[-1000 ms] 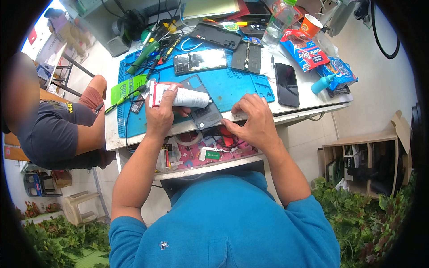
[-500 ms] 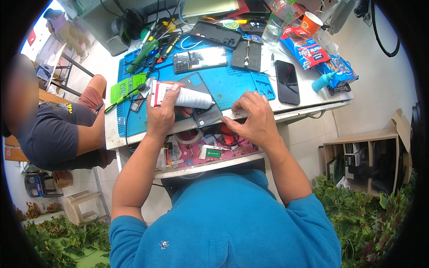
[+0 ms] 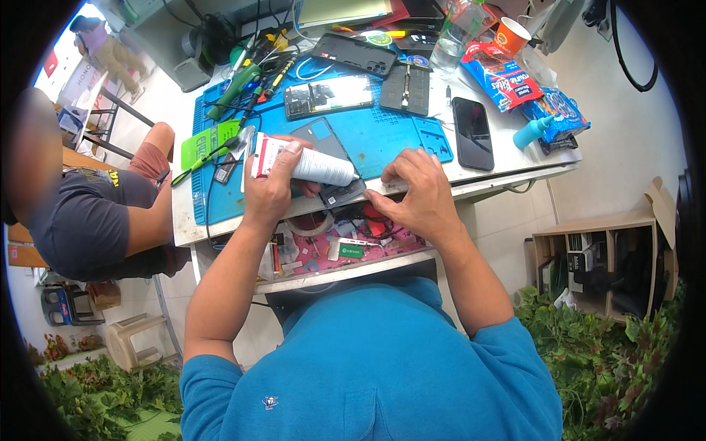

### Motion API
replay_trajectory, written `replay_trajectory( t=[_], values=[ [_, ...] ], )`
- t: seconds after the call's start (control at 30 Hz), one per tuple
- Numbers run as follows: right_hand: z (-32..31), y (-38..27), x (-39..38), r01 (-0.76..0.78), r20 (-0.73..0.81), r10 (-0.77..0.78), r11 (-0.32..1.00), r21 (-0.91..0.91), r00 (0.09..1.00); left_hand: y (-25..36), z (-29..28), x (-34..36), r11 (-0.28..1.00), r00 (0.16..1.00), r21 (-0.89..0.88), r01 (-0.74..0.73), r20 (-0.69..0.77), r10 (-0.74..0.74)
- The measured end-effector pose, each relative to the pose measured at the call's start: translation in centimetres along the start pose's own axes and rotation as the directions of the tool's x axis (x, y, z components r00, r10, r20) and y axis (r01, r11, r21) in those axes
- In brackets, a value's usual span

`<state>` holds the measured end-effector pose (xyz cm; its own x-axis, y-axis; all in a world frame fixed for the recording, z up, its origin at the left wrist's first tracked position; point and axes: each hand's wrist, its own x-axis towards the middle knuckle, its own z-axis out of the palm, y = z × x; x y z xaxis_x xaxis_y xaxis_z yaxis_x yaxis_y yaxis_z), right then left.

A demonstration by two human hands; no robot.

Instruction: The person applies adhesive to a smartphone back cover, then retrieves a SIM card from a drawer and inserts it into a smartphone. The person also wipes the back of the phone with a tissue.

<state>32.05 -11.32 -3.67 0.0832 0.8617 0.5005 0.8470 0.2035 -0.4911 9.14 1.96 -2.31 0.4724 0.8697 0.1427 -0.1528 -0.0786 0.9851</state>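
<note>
My left hand (image 3: pixel 273 180) is wrapped round a white squeeze tube (image 3: pixel 323 168) with a red-marked end. The tube tilts, its narrow tip down to the right, over the near right part of a dark grey phone back cover (image 3: pixel 323 135). I cannot tell whether the tip touches it. The cover lies at an angle on the blue work mat (image 3: pixel 382 140), partly hidden by the tube and hand. At the bench's front edge, my right hand (image 3: pixel 419 187) has curled fingers, with a gap between thumb and fingers. Its thumb tip is at the cover's near corner.
An opened phone (image 3: pixel 329 97), a black phone (image 3: pixel 472 134) and another back cover (image 3: pixel 355 56) lie beyond. Tools (image 3: pixel 243 92) crowd the left. A clear bottle (image 3: pixel 450 44), snack packs (image 3: pixel 502 77) and a teal bottle (image 3: pixel 531 134) stand right. Below is an open drawer (image 3: pixel 346 272); a person (image 3: pixel 103 213) sits left.
My left hand has shifted the tube slightly right and nearer, bringing its tip closer to the cover's right edge. My right hand has barely moved.
</note>
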Motion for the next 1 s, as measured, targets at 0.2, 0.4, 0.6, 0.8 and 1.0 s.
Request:
replay_trajectory(
  t=[0.2, 0.4, 0.6, 0.8, 1.0],
  values=[
    [-0.1, 0.0, 0.0, -0.006, 0.008, 0.006, 1.0, -0.002, 1.0, 0.3, 0.2, -0.2, 1.0, 0.999, 0.012, 0.022, 0.025, -0.022],
    [0.1, 0.1, -0.1, -0.009, 0.01, 0.009, 1.0, 0.002, 1.0, -0.2, 0.1, -0.3, 0.999, 0.998, -0.033, 0.012, 0.062, -0.01],
    [-0.1, 0.0, -0.1, -0.022, 0.029, 0.022, 1.0, -0.001, 0.999, 0.0, 0.2, -0.3, 0.999, 0.998, -0.033, 0.024, 0.054, -0.022],
    [-0.5, -0.9, -0.1, 0.003, 0.001, -0.003, 1.0, 0.001, 1.0, 0.1, -1.6, 0.8, 0.932, 0.991, -0.345, 0.114, -0.03, -0.133],
    [1.0, -5.1, 1.3, 0.012, 0.001, -0.012, 0.984, -0.178, 1.0, 0.5, -3.9, 2.4, 0.81, 0.964, -0.587, -0.011, -0.221, -0.147]
  ],
)
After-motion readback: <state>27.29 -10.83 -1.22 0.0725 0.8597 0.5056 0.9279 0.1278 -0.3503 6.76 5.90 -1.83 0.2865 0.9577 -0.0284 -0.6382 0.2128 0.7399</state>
